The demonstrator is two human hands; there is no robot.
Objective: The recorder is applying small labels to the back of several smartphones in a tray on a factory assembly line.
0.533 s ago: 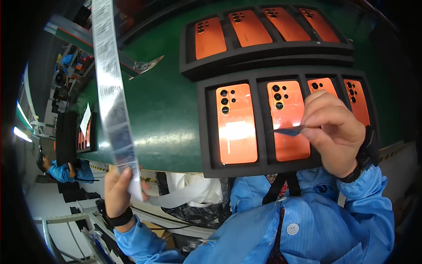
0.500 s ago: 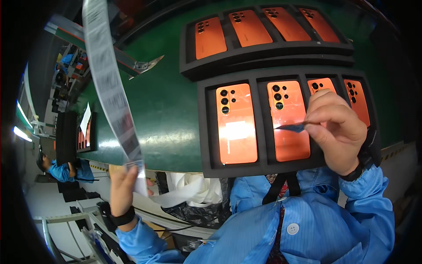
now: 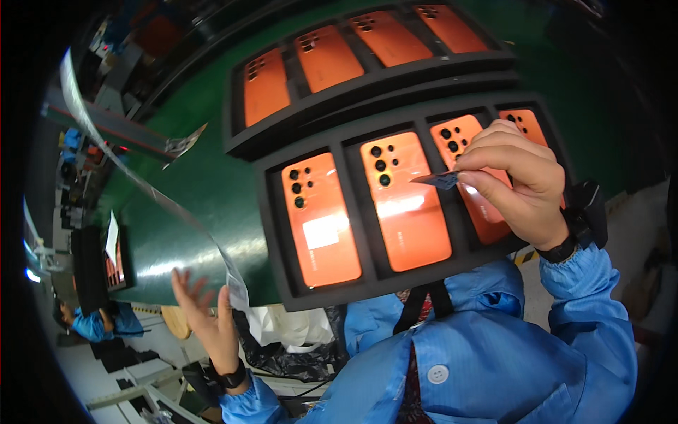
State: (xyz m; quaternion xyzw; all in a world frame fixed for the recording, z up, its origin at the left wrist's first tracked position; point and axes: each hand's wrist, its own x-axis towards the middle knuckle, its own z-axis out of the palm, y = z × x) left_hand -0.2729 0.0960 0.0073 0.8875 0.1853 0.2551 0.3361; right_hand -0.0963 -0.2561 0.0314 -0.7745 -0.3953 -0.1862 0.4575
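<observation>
My right hand [image 3: 519,184] pinches a small dark, pointed piece of film [image 3: 436,181] between thumb and fingertips, above a black foam tray [image 3: 286,293]. Behind the film lies an orange phone [image 3: 406,226], back side up, in its slot. To its left is another orange phone [image 3: 321,258] with a white rectangle on its back. Two more orange phones to the right are partly covered by my right hand. My left hand [image 3: 212,321] is open, fingers spread and a little blurred, at the table's front edge. Beside its thumb hangs a long silvery label strip [image 3: 166,201].
A second foam tray [image 3: 244,145] with several orange phones lies behind the first. A metal arm [image 3: 116,134] reaches over the green table [image 3: 205,240]. Below the edge, a black bag [image 3: 289,360] holds white backing paper [image 3: 296,325]. A person in blue [image 3: 106,321] is at far left.
My left hand has let go of the strip and spread its fingers. The strip now hangs slacker and more twisted. The view has shifted, while my right hand still pinches the film.
</observation>
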